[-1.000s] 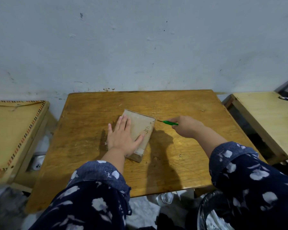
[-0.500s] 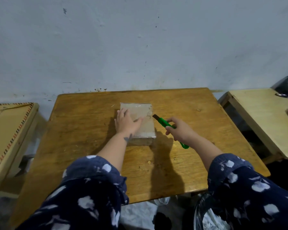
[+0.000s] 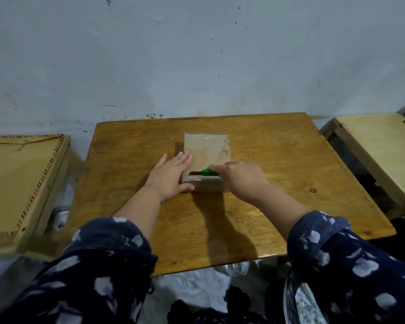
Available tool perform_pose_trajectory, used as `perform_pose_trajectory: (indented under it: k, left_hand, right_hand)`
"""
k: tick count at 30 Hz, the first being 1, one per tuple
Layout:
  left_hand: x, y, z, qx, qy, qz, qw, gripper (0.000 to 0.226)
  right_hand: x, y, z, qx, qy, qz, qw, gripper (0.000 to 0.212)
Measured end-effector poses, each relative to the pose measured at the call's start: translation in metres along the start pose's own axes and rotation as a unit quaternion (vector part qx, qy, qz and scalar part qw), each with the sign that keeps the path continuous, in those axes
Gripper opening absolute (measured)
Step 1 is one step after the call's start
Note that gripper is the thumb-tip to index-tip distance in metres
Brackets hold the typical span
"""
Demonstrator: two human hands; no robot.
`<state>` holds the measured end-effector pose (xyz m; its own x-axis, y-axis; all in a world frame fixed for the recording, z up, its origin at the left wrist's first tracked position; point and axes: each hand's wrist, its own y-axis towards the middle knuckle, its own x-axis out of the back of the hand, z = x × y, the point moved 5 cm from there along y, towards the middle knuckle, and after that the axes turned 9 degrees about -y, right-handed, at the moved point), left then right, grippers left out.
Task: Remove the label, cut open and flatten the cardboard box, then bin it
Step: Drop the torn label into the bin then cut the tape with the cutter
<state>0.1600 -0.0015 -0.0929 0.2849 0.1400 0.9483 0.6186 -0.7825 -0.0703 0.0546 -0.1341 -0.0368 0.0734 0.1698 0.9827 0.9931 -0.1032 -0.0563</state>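
A small brown cardboard box [image 3: 207, 152] wrapped in clear tape lies flat in the middle of the wooden table [image 3: 290, 183], squared to me, with writing near its right edge. My left hand [image 3: 170, 175] presses flat on the box's near left corner, fingers spread. My right hand [image 3: 241, 178] is closed on a green utility knife [image 3: 208, 172], which lies along the box's near top edge. The blade itself is hidden by the hand and the box edge.
A lower wooden stool with a patterned border [image 3: 21, 183] stands at the left. Another pale table [image 3: 388, 157] stands at the right with a dark object at its far corner. A bin with a plastic liner [image 3: 299, 302] sits on the floor under my right arm.
The box was turned square to me. My right hand brought the knife from the box's right side down to its near edge. My left hand slid to the near left corner.
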Motion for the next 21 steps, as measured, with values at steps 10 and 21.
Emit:
perform_pose_trajectory:
  k: [10,21]
  left_hand:
    - [0.002,0.001,-0.001,0.001,-0.006,0.001,1.000,0.093]
    - [0.003,-0.001,-0.004,0.012,0.002,-0.009,1.000,0.091]
  right_hand:
    - [0.007,0.002,0.016,0.017,-0.034,0.003,0.999,0.053]
    - [0.011,0.004,0.018,0.030,-0.055,0.026,0.998,0.052]
